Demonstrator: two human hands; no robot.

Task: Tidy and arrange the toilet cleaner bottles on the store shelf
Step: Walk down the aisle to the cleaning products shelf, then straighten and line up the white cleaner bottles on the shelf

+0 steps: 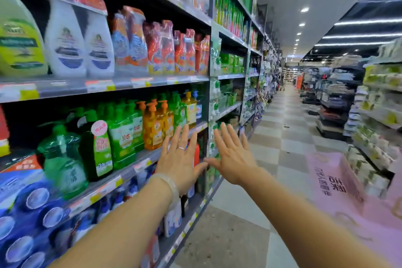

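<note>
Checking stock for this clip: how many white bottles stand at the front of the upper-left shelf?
2 white bottles: one beside the yellow-green bottle, the other just right of it. More may stand hidden behind.

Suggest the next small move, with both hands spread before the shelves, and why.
Probably lower the left hand to the white bottles on the shelf below the green and orange pump bottles: it and the right hand are open, fingers straight, holding nothing.
</note>
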